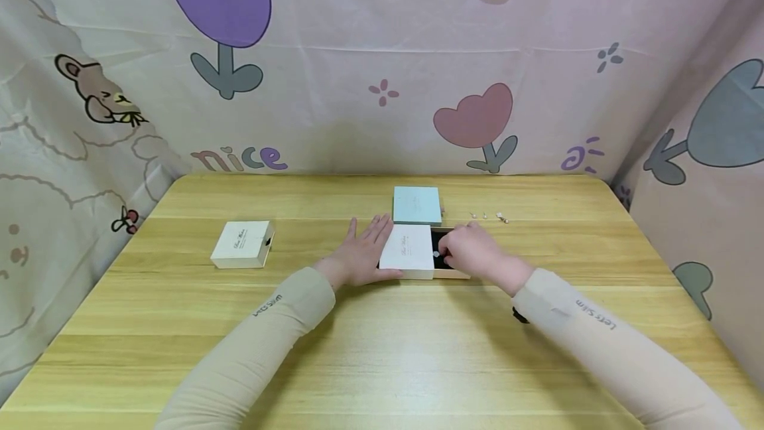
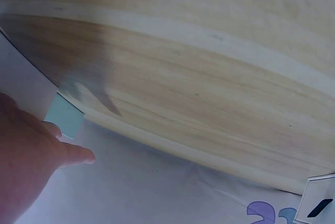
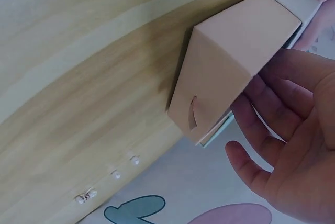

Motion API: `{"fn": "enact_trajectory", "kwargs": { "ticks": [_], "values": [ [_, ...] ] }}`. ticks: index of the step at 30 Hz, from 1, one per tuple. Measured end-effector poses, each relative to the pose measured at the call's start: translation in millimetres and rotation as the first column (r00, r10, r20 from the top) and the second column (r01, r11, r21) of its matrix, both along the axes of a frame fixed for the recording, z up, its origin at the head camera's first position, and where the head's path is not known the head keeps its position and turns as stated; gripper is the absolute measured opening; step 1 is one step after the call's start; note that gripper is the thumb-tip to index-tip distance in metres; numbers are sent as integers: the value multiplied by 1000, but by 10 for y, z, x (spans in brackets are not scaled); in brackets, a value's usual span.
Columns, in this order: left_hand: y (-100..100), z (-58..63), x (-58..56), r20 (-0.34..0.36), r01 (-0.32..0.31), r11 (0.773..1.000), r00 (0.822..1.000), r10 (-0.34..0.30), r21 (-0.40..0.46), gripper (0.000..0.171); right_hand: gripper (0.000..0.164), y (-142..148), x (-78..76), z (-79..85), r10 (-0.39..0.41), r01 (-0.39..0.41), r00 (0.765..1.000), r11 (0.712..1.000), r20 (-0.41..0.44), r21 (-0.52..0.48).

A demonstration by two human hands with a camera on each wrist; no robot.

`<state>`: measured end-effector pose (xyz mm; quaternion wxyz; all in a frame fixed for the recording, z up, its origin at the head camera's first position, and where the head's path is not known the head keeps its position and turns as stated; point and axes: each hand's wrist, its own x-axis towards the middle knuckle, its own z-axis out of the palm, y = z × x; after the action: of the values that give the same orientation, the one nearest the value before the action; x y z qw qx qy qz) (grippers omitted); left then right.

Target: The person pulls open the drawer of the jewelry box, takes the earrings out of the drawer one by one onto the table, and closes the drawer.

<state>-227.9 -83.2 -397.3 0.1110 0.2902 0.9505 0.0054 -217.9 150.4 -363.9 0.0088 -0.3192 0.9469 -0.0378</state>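
Note:
A white jewelry box (image 1: 407, 251) lies in the middle of the table, its drawer (image 1: 451, 273) pulled out to the right. My left hand (image 1: 361, 257) rests against the box's left end, fingers spread and thumb along the front edge. Over the drawer, my right hand (image 1: 477, 252) reaches down with bent fingers. A small shiny piece (image 1: 436, 255) sits beside its fingertips on the black lining. In the right wrist view, the drawer's pink front (image 3: 201, 85) has a slit with a ribbon tab, and the wall hides the fingertips of my right hand (image 3: 293, 114).
A light blue box (image 1: 416, 205) stands right behind the white one. Another white box (image 1: 241, 244) is at the left. Several small earring-like pieces (image 1: 503, 217) lie to the right of the blue box. A patterned curtain (image 1: 334, 85) hangs behind the table (image 1: 382, 363).

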Motion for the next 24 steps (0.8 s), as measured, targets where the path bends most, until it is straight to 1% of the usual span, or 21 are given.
{"fn": "enact_trajectory", "kwargs": {
  "ticks": [6,10,14,17,24],
  "values": [
    [1,-7,-1,-6,4,1000,1000,-4,-3,101,15,-14,2,-29,-2,2,1000,1000,-15,0],
    [2,-1,1,1,-2,1000,1000,2,4,101,16,-37,0,-38,-10,10,1000,1000,-26,12],
    [2,13,6,11,-5,1000,1000,5,14,101,17,-56,-6,-59,-16,18,999,999,-50,29],
    [2,17,6,16,-8,1000,1000,8,14,101,14,-66,-5,-71,-13,15,997,999,-73,39],
    [3,10,5,16,-10,1000,1000,10,7,101,13,-82,2,-73,-9,11,997,1000,-73,29]
  ]
}}
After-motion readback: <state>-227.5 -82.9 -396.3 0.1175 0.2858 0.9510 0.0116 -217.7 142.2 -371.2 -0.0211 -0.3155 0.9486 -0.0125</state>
